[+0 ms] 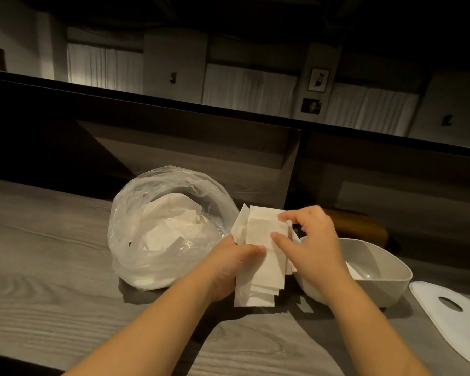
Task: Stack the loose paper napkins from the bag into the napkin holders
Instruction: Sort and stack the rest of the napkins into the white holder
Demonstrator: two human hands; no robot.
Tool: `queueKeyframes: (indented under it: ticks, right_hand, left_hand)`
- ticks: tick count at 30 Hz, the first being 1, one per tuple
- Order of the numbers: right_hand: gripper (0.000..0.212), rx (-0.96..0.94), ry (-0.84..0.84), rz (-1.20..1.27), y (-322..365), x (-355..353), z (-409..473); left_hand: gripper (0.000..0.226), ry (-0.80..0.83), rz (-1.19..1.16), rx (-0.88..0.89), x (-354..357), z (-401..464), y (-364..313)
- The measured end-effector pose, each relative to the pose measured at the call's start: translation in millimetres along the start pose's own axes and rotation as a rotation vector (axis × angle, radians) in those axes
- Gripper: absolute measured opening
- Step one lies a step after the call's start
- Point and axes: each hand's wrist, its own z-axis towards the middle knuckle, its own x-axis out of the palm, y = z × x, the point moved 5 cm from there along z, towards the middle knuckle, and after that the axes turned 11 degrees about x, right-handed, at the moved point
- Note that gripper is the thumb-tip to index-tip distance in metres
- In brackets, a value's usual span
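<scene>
A clear plastic bag [136, 213] lies open on the wooden counter, with several loose white napkins [168, 226] inside. Just right of the bag, both my hands hold an uneven stack of white napkins [261, 234] above the counter. My left hand [233, 267] grips the stack from its left side, thumb on the front. My right hand [312, 240] pinches the stack's right edge, fingers at the top and thumb on the front. A white rounded napkin holder [391, 272] stands right behind my right hand, partly hidden by it.
A flat white lid [445, 316] with oval cut-outs lies on the counter at the right edge. A brown wooden object [364, 226] sits behind the holder. A dark partition wall rises at the counter's far side.
</scene>
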Motion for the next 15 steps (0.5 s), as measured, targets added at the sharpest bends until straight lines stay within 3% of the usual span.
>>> queueKeyframes:
  ticks: [5,11,15]
  right_hand:
    - [0.005,-0.097,-0.018,-0.097,2.1,-7.2,0.6]
    - [0.014,-0.111,0.021,-0.116,4.3,-7.7,0.9]
    - [0.017,-0.12,0.0,0.089,2.8,-28.8,5.3]
  left_hand:
    - [0.024,0.029,0.043,0.004,1.1,-1.1,0.0]
    - [0.028,0.042,0.031,0.016,3.1,-1.8,-1.1]
    - [0.021,0.092,-0.069,-0.016,4.5,-3.8,-2.7]
